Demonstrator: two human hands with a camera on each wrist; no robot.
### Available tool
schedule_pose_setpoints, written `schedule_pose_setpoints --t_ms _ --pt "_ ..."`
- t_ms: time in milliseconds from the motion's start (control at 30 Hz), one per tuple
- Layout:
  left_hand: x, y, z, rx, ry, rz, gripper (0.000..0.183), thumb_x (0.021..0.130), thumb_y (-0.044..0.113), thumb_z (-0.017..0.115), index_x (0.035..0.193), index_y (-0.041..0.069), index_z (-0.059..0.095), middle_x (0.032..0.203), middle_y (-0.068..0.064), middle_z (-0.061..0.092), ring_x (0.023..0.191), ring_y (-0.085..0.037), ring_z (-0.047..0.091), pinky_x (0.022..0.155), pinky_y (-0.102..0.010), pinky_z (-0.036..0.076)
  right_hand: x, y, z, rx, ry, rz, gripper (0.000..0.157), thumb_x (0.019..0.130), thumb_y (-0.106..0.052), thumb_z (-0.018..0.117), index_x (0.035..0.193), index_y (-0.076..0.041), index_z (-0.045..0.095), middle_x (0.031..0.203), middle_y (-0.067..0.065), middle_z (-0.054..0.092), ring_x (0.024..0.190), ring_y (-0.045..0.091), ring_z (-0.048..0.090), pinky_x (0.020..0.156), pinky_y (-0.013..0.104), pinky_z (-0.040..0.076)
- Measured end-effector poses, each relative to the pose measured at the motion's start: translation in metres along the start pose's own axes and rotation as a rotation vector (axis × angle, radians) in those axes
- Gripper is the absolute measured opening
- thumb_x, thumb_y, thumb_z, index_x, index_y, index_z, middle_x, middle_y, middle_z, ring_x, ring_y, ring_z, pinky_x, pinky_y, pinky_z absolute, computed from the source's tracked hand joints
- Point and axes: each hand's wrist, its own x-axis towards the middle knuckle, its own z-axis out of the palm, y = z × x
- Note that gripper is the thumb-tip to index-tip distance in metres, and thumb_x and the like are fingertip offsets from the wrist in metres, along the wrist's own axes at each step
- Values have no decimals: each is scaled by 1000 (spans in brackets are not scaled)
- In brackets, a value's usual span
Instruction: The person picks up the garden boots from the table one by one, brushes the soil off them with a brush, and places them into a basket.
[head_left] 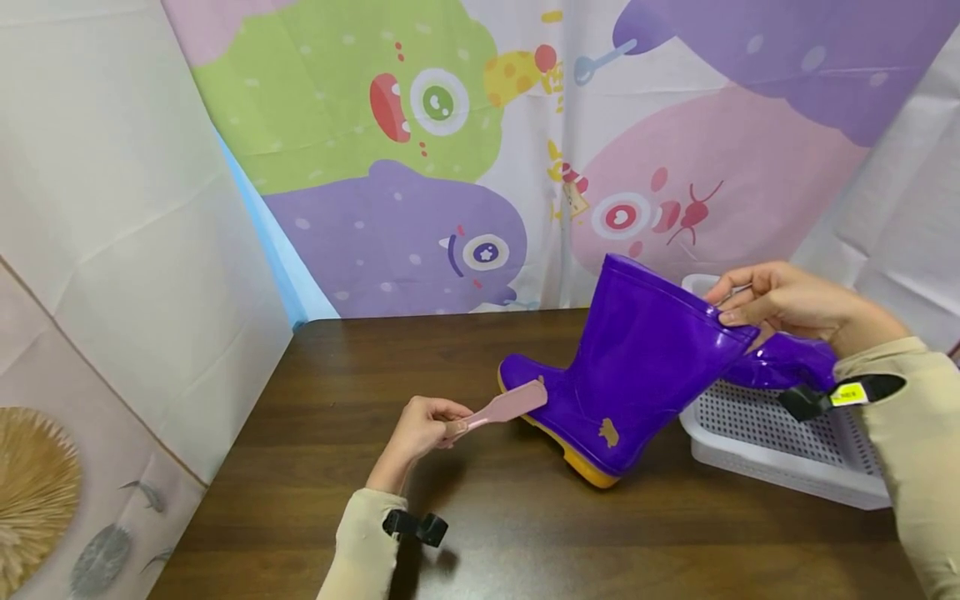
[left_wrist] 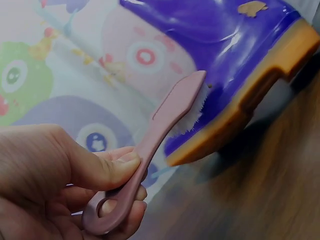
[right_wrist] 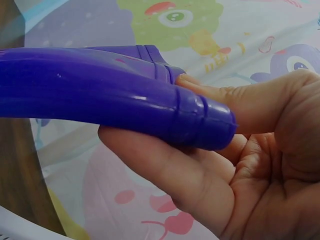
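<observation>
A purple rain boot [head_left: 637, 358] with a yellow sole leans over the table, toe to the left. My right hand [head_left: 795, 304] pinches the top rim of its shaft; in the right wrist view the thumb and fingers grip that purple rim [right_wrist: 150, 102] from both sides. In my left hand [head_left: 426, 429] is a pink brush [head_left: 506, 406], held by its handle between thumb and fingers. The left wrist view shows its white bristles [left_wrist: 192, 117] against the boot's toe area. Small tan patches [head_left: 608, 432] mark the boot's side.
To the right stands a white perforated basket [head_left: 780, 462] with a second purple boot [head_left: 787, 358] lying in it, partly behind my right hand. The brown wooden table [head_left: 337, 500] runs back to a cartoon-printed curtain [head_left: 420, 233]. A pale wall hanging [head_left: 127, 208] borders the left.
</observation>
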Motion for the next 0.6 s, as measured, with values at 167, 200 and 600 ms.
schedule_pose_setpoints --t_ms 167,200,600 --pt "-5 -1 -17 2 60 -11 13 74 -9 68 86 -8 69 67 -11 63 48 -13 52 45 -26 48 0 -1 0 -5 -3 -8 31 90 16 39 108 1 58 96 17 66 77 26 67 59 35 53" --pt "-6 -1 -20 1 69 -12 13 74 -9 67 87 -8 69 67 -11 63 48 -13 52 46 -25 48 0 -1 0 -5 -3 -9 31 90 16 39 108 1 58 96 18 66 77 26 67 59 35 53" --pt "-18 17 -22 -152 -11 81 17 78 -5 67 95 -10 66 68 -11 61 55 -16 52 53 -28 50 0 0 -1 -27 18 2 30 90 15 41 109 0 58 97 17 66 77 27 67 59 37 53"
